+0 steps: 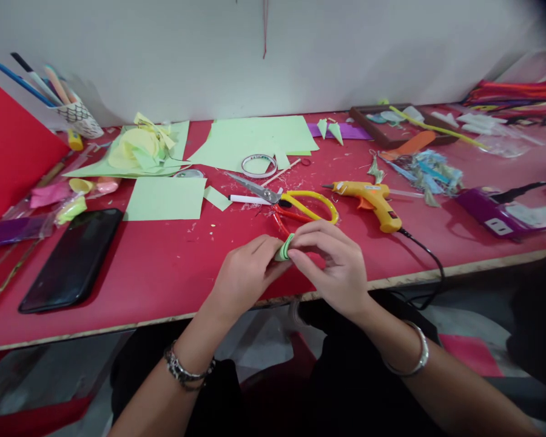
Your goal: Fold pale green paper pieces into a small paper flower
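A small rolled piece of light green paper (284,250) with dark lines on it is pinched between my two hands, just above the table's front edge. My left hand (248,270) grips its left end, the fingertips closed round it. My right hand (332,261) holds the other end between thumb and fingers. Right beyond the hands lie scissors (307,206) with one yellow and one red handle, blades pointing away to the left. A white pen (250,199) rests under the blades. To the right is a yellow hot glue gun (368,197).
Light green sheets (255,136) and a tape roll (259,165) lie at the back, with two green paper cones (335,132) nearby. A black phone (73,261) lies at left. A purple power socket (491,212), blue tassels (432,173) and a brown tray (382,136) stand right.
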{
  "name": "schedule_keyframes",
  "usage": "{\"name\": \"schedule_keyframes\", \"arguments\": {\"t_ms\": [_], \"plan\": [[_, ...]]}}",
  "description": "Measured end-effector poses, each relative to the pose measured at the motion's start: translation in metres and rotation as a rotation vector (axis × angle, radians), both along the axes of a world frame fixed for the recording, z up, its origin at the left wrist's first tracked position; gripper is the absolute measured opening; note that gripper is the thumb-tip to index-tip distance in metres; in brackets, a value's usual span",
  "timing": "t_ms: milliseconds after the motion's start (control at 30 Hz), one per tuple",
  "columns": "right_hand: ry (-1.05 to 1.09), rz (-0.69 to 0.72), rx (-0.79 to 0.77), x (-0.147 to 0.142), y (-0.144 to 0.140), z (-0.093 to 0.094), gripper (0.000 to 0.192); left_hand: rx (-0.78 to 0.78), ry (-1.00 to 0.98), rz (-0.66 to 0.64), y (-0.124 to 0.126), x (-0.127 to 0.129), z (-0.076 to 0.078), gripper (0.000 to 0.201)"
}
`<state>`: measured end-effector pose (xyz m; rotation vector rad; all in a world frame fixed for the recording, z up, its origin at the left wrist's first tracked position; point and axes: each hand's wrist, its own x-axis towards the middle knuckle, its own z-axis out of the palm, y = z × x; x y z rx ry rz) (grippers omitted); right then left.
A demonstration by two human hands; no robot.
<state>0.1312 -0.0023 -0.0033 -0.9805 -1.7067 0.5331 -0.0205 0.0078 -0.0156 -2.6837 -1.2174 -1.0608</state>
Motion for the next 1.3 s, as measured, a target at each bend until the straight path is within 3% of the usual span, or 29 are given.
{"name": "schedule_keyframes", "arguments": {"t_ms": [167, 400, 600, 967, 1300], "plan": [[0.102, 0.063, -0.109, -0.001, -0.001, -0.001, 0.003, 0.09, 0.067, 0.051, -0.002, 0.002, 0.001, 0.024], [0.155, 0.105, -0.127, -0.001, -0.001, 0.0, 0.006, 0.18, 0.162, 0.061, -0.005, 0.002, 0.005, 0.02], [0.168, 0.131, -0.166, 0.001, 0.0, -0.003, 0.008, 0.172, 0.202, 0.046, -0.003, 0.001, 0.003, 0.021], [0.067, 0.086, -0.136, 0.002, 0.003, -0.011, 0.013, 0.235, 0.294, 0.083, -0.001, 0.003, -0.001, 0.034], [0.041, 0.09, -0.124, 0.007, 0.0, -0.014, 0.007, 0.321, 0.382, 0.128, -0.003, 0.002, 0.003, 0.02]]}}
